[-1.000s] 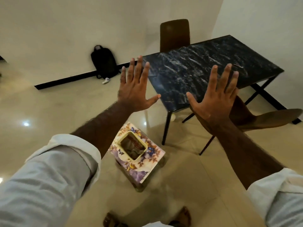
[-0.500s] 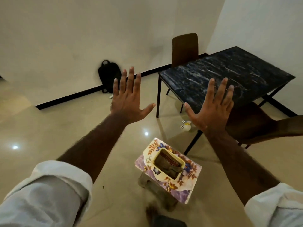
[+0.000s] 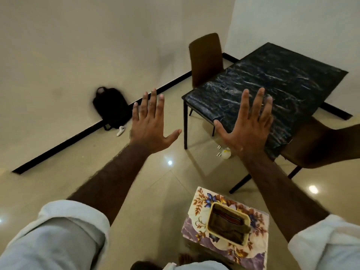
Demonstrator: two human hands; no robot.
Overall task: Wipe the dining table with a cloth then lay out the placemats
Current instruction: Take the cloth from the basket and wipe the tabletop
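The dining table (image 3: 288,78) has a bare black marble top and stands at the upper right. Both my hands are raised in the air with fingers spread and hold nothing. My left hand (image 3: 151,123) hovers over the floor left of the table. My right hand (image 3: 246,126) hovers in front of the table's near corner. Below them, a small floral stool (image 3: 200,228) carries a yellow tray (image 3: 209,219) with a folded brown cloth (image 3: 226,223) in it. No placemats are in view.
One brown chair (image 3: 205,57) stands at the table's far side, another brown chair (image 3: 319,147) at its near right. A black backpack (image 3: 111,107) and a white controller (image 3: 120,130) lie by the wall. A small white object (image 3: 226,153) sits under the table.
The view has swung left and down, so the table, stool and backpack have slid right in the frame. Both hands stay raised and spread.
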